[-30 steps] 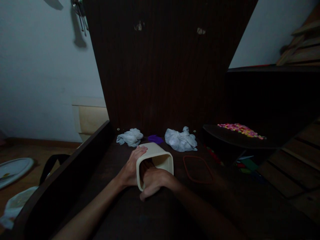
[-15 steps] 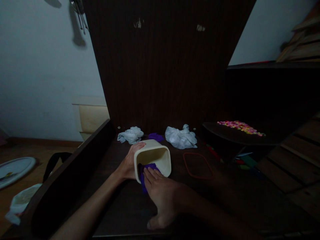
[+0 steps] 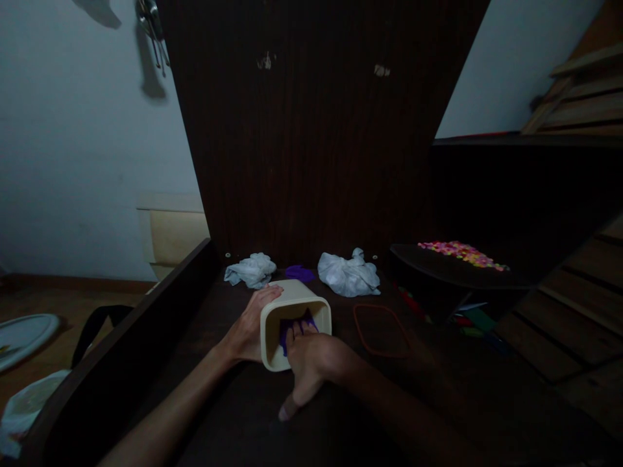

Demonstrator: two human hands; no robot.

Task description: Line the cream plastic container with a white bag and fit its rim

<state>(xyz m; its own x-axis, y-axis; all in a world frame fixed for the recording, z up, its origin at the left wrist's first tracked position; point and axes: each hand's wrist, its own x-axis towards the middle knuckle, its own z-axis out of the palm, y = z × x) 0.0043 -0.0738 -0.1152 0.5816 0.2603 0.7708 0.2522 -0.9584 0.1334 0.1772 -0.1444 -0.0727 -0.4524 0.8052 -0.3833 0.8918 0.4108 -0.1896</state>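
Observation:
A cream plastic container (image 3: 296, 292) lies on its side on the dark wooden surface, its mouth facing me. My left hand (image 3: 253, 324) is closed around its left side and steadies it. Inside the mouth, my right hand (image 3: 306, 353) presses a purple cloth (image 3: 285, 336) against the lower inner wall. Its fingers are stretched out over the cloth, and the thumb sticks out below the rim, apart from it. The fingertips are partly in shadow. Right of the container lies a reddish-brown rectangular ring (image 3: 381, 354), perhaps a seal.
Behind the container are a crumpled grey-white cloth bundle (image 3: 252, 270), a purple scrap (image 3: 299, 273) and a knotted pale bag (image 3: 349, 272). Small colourful pieces (image 3: 462, 253) cover part of a dark shelf (image 3: 428, 266) at right. A raised wooden edge (image 3: 146, 311) bounds the left side.
My right hand has pushed deeper into the container, taking the purple cloth further in. My left hand keeps its hold. The whole view has shifted slightly.

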